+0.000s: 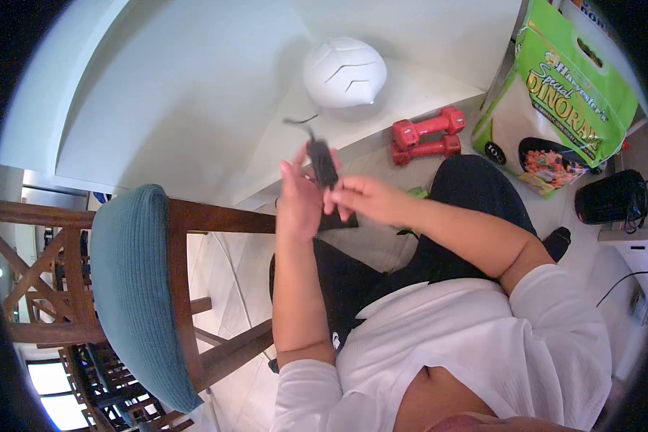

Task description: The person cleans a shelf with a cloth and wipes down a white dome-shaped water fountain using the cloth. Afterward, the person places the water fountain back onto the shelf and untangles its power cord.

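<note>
A small, dark, oblong thing with a thin black cord [322, 163] is held up in front of me, blurred so that its kind is unclear. My left hand [302, 198] supports it from behind and the left, its fingers partly hidden by it. The fingertips of my right hand [367, 198] pinch its lower end. Just below the hands, a flat dark piece [338, 219] is partly covered by my left wrist. Beyond them, a white rounded object with carved zigzag lines [344, 73] rests on the white ledge [410, 86].
Two red dumbbells [426, 131] lie on the floor by the ledge. At the right stand a green and white rice bag [554, 93] and a black boxy item [612, 198]. A wooden chair with a teal cushion [133, 288] is close on my left.
</note>
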Demonstrator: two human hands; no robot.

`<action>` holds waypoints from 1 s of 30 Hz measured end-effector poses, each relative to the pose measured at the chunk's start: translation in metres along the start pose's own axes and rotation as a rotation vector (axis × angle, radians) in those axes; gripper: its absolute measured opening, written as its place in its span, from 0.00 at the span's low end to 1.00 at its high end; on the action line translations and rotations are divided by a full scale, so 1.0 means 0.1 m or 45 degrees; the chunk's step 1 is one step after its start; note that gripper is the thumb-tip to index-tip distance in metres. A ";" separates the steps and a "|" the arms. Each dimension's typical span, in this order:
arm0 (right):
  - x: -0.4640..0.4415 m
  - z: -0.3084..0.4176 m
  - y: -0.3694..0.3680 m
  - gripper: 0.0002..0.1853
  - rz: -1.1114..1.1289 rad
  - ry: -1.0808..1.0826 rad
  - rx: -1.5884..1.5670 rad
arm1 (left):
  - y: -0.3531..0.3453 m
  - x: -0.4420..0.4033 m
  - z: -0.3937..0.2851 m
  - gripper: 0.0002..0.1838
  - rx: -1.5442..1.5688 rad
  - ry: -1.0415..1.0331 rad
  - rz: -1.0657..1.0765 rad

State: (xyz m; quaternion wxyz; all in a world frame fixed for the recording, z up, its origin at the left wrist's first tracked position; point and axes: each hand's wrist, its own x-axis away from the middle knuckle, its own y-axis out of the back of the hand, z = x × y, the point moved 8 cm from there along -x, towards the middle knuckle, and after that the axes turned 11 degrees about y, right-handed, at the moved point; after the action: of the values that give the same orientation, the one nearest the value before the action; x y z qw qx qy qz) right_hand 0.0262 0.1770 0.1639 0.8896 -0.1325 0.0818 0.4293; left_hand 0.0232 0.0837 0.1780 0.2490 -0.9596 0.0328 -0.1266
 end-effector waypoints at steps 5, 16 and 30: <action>-0.24 0.42 0.36 0.10 -0.285 0.076 -0.530 | 0.01 0.27 0.34 0.27 -0.454 -0.131 0.070; -0.01 0.52 -0.20 0.22 0.174 0.257 0.468 | -0.24 0.73 -0.40 0.11 0.113 -0.579 -0.235; -0.12 0.62 0.24 0.08 -0.315 0.539 0.158 | 0.00 0.47 0.01 0.22 -1.491 -0.469 -0.377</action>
State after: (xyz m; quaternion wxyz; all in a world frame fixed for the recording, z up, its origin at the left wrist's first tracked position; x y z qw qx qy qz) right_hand 0.0020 0.2016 0.2216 0.9049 -0.1736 0.2756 0.2739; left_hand 0.0694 0.0788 0.1877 -0.3363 -0.9372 -0.0801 0.0467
